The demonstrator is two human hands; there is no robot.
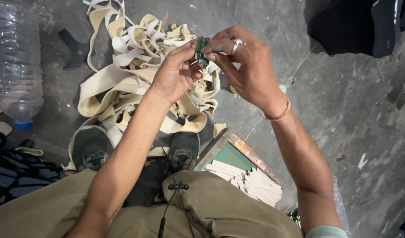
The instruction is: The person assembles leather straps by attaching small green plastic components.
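My left hand (175,72) and my right hand (244,66) meet above a heap of cream-coloured strip offcuts (123,75). Both pinch a small green flat packet (201,50) between thumbs and fingertips. A silver ring sits on a finger of my right hand, and a thin red band circles that wrist. My knees in olive trousers (220,207) fill the bottom of the view.
A large clear plastic bottle (15,61) lies at the left. A green-topped board with a worn frame (237,152) carries a stack of cream cut pieces (251,180) by my right knee. Two dark shoe soles (94,147) lie under the strips. Dark cloth (352,22) sits at the top right.
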